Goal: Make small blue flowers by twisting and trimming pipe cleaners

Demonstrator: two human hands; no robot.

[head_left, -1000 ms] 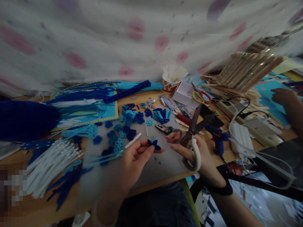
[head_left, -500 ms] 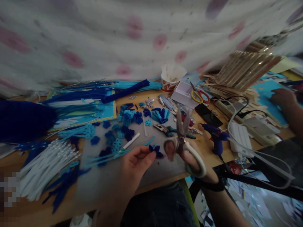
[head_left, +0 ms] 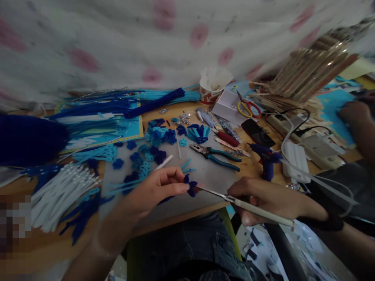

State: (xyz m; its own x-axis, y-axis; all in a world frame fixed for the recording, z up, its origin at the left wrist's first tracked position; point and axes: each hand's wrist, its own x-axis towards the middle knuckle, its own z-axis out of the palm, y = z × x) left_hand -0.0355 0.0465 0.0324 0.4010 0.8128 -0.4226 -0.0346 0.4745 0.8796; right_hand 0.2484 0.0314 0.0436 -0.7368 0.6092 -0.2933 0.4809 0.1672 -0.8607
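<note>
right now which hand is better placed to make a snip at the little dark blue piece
Right, I'd judge: the right hand holds the scissors, their tips toward the dark blue piece. The left hand pinches that piece, so it seems better suited to steadying it.

Left hand point(head_left: 156, 187): pinches a dark-blue fuzzy flower point(head_left: 191, 186)
Right hand point(head_left: 268, 197): holds scissors point(head_left: 252, 208), blade tips at the flower
Pliers point(head_left: 209, 150): beyond both hands
Glue gun point(head_left: 266, 159): right of the pliers
Paper cup point(head_left: 208, 96): beside the white box point(head_left: 225, 112)
</note>
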